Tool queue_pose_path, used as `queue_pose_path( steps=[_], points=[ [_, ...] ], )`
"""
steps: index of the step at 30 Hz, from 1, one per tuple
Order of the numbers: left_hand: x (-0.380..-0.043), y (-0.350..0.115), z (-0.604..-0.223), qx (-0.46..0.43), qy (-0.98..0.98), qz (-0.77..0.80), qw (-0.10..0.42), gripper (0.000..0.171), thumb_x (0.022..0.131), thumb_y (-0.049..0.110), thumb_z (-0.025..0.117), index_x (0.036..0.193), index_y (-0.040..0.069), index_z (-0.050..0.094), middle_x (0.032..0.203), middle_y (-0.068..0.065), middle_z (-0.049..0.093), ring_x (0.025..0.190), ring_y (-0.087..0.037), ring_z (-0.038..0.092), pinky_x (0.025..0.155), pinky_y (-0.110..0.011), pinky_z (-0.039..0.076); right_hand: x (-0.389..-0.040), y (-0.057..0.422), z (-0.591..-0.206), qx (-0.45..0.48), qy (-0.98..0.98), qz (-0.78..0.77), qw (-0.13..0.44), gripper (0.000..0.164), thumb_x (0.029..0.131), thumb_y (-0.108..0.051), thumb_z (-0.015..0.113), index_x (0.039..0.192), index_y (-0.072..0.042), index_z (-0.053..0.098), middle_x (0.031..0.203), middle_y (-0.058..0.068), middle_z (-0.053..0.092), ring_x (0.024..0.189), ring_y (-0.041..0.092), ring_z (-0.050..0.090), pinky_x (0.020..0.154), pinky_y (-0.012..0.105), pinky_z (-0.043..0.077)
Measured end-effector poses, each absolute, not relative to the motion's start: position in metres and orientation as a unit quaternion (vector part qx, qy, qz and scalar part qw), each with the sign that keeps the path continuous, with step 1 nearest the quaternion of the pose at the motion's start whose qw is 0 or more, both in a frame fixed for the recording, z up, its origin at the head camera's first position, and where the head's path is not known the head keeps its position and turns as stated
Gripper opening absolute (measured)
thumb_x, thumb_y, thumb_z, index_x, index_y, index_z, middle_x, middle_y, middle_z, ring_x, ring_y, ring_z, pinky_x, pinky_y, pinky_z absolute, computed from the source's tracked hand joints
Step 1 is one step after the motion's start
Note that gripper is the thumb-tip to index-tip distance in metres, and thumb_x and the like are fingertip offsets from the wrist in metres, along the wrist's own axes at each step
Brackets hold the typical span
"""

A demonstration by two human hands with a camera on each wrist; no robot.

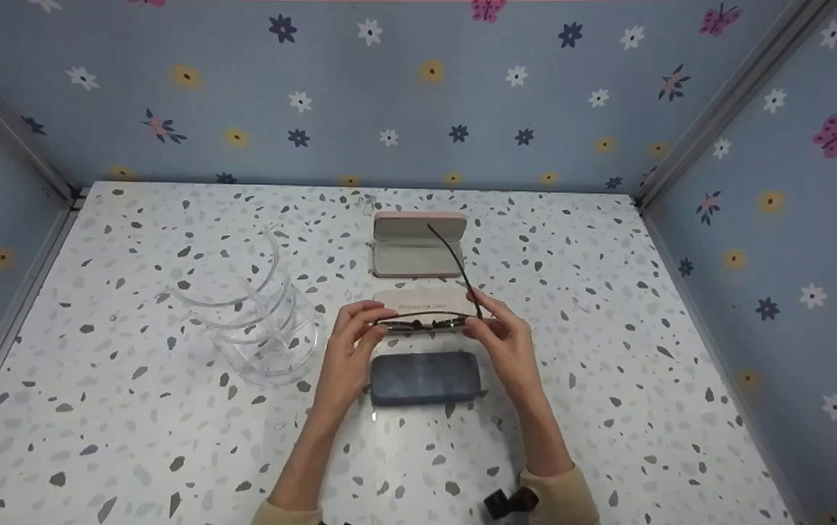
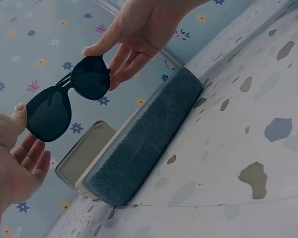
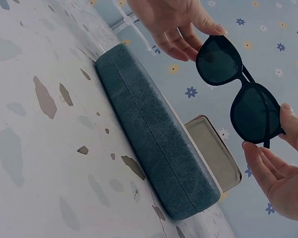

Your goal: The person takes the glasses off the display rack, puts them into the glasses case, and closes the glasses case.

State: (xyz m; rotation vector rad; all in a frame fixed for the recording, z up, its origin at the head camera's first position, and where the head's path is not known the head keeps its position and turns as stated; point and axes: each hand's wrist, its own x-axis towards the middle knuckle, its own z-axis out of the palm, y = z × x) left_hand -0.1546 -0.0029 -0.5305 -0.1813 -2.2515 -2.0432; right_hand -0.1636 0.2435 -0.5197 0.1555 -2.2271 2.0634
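Observation:
Dark sunglasses (image 1: 426,324) are held up between both hands, lenses facing the wrist cameras. My left hand (image 1: 351,352) pinches the outer edge of the frame on its side, thumb against fingers. On the opposite edge, my right hand (image 1: 510,346) pinches the frame near the hinge. One temple arm (image 1: 455,255) sticks out forward from the right side; the other lies folded behind the lenses (image 3: 218,59). Below the hands is a closed blue glasses case (image 1: 426,379). A beige case (image 1: 418,297), partly covered by the sunglasses in the head view, lies just behind it.
Farther back stands an open case (image 1: 418,259) with a pinkish rim and grey-beige lining. To the left is a clear plastic stand (image 1: 273,343) with curved arms. The speckled table (image 1: 608,437) meets flowered wall panels (image 1: 404,87) at its back and sides.

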Motion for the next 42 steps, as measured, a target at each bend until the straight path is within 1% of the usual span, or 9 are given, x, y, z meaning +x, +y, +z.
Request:
queue_pose_path(
  steps=[3, 8, 12, 17, 21, 24, 28, 31, 42],
  points=[
    [-0.1547, -0.0031, -0.5309, -0.059, -0.736, -0.673, 0.046, 0.023, 0.101, 0.023, 0.063, 0.12, 0.016, 0.074, 0.141, -0.003, 0.054, 0.134, -0.015, 0.049, 0.11, -0.035, 0.045, -0.1634, 0.243, -0.5197, 0.053, -0.733, 0.676, 0.05, 0.043, 0.099, -0.011, 0.07, 0.141, -0.012, 0.063, 0.142, 0.012, 0.063, 0.099, 0.016, 0.074, 0.091, 0.035, 0.063],
    [-0.155, -0.0028, -0.5304, -0.062, -0.732, -0.676, 0.051, 0.022, 0.101, 0.022, 0.063, 0.119, 0.014, 0.074, 0.145, -0.006, 0.05, 0.138, -0.019, 0.046, 0.113, -0.045, 0.043, -0.1645, 0.2423, -0.5206, 0.052, -0.736, 0.673, 0.049, 0.04, 0.098, -0.009, 0.069, 0.138, -0.007, 0.065, 0.143, 0.014, 0.062, 0.097, 0.019, 0.074, 0.09, 0.035, 0.063],
    [-0.1553, -0.0025, -0.5303, -0.064, -0.731, -0.677, 0.057, 0.022, 0.101, 0.021, 0.063, 0.118, 0.013, 0.074, 0.147, -0.007, 0.048, 0.137, -0.022, 0.048, 0.112, -0.044, 0.044, -0.1648, 0.2419, -0.5206, 0.054, -0.738, 0.671, 0.05, 0.037, 0.098, -0.008, 0.069, 0.135, -0.005, 0.066, 0.142, 0.015, 0.062, 0.096, 0.022, 0.074, 0.089, 0.034, 0.063],
    [-0.1553, -0.0027, -0.5312, -0.064, -0.728, -0.679, 0.065, 0.021, 0.1, 0.02, 0.065, 0.118, 0.015, 0.075, 0.148, -0.006, 0.048, 0.139, -0.03, 0.048, 0.11, -0.037, 0.046, -0.1653, 0.2417, -0.5205, 0.056, -0.736, 0.673, 0.048, 0.035, 0.099, -0.009, 0.069, 0.133, -0.004, 0.068, 0.14, 0.016, 0.062, 0.094, 0.021, 0.074, 0.088, 0.033, 0.063],
    [-0.1547, -0.003, -0.5307, -0.058, -0.729, -0.679, 0.069, 0.021, 0.099, 0.021, 0.067, 0.117, 0.016, 0.077, 0.148, -0.005, 0.049, 0.143, -0.026, 0.047, 0.11, -0.034, 0.046, -0.1656, 0.2412, -0.5197, 0.057, -0.735, 0.674, 0.047, 0.034, 0.099, -0.011, 0.068, 0.132, -0.003, 0.068, 0.139, 0.016, 0.062, 0.096, 0.02, 0.073, 0.088, 0.033, 0.064],
    [-0.1549, -0.003, -0.5311, -0.052, -0.734, -0.673, 0.071, 0.021, 0.098, 0.022, 0.068, 0.116, 0.018, 0.077, 0.149, -0.004, 0.05, 0.145, -0.021, 0.044, 0.111, -0.039, 0.045, -0.1657, 0.241, -0.5194, 0.057, -0.737, 0.672, 0.046, 0.033, 0.099, -0.011, 0.068, 0.131, -0.002, 0.068, 0.139, 0.017, 0.062, 0.097, 0.02, 0.073, 0.088, 0.033, 0.064],
    [-0.1545, -0.0032, -0.5312, -0.043, -0.74, -0.667, 0.076, 0.019, 0.098, 0.021, 0.069, 0.115, 0.021, 0.078, 0.148, -0.001, 0.05, 0.145, -0.019, 0.042, 0.116, -0.044, 0.04, -0.1661, 0.241, -0.5193, 0.058, -0.736, 0.673, 0.043, 0.032, 0.099, -0.009, 0.068, 0.13, 0.001, 0.068, 0.14, 0.019, 0.061, 0.099, 0.02, 0.073, 0.088, 0.033, 0.064],
    [-0.1539, -0.0033, -0.5312, -0.036, -0.74, -0.667, 0.08, 0.018, 0.097, 0.02, 0.07, 0.114, 0.022, 0.079, 0.148, 0.001, 0.051, 0.145, -0.018, 0.042, 0.117, -0.042, 0.037, -0.1663, 0.2408, -0.5191, 0.059, -0.735, 0.674, 0.042, 0.031, 0.099, -0.007, 0.068, 0.128, 0.001, 0.069, 0.14, 0.02, 0.061, 0.1, 0.02, 0.073, 0.089, 0.033, 0.063],
    [-0.1526, -0.0035, -0.5323, -0.027, -0.725, -0.683, 0.088, 0.018, 0.095, 0.018, 0.073, 0.112, 0.021, 0.08, 0.147, 0.001, 0.053, 0.143, -0.015, 0.043, 0.115, -0.038, 0.039, -0.1647, 0.2411, -0.5181, 0.053, -0.743, 0.666, 0.04, 0.025, 0.099, -0.009, 0.069, 0.121, 0.0, 0.072, 0.14, 0.018, 0.063, 0.102, 0.028, 0.073, 0.088, 0.033, 0.064]
  ],
)
